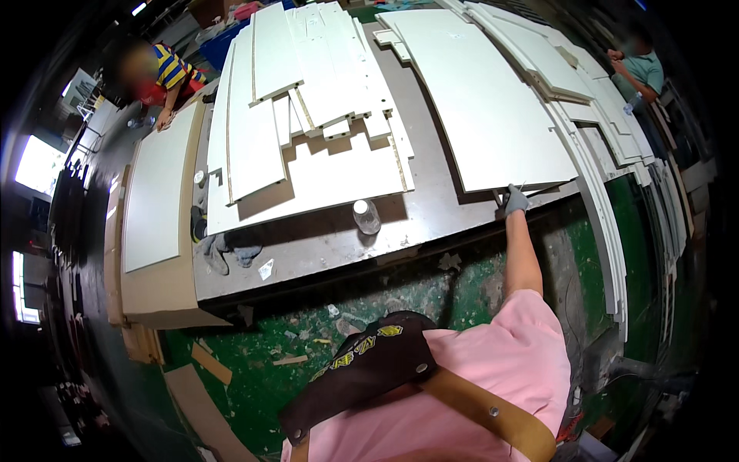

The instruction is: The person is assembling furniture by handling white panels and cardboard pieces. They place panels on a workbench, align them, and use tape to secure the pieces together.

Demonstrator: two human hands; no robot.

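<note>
My right hand (516, 201), in a grey glove, reaches forward to the near edge of a large white panel (485, 108) that lies on the metal table. Its fingers are curled in at that edge, and a thin light piece sticks up beside them. What they grip is too small to make out. My left hand is outside the picture. Left of the panel, several white boards (308, 77) with drilled edges lie stacked unevenly. A clear bottle with a white cap (367, 219) stands between the stack and the table's front edge.
Grey gloves (228, 252) and a paper scrap (266, 269) lie on the table (323, 258). A white panel on cardboard (158, 192) is at the left, with a person in a striped shirt (173, 68) beyond. More boards (570, 73) and another person (643, 68) are right. Scraps litter the green floor (308, 343).
</note>
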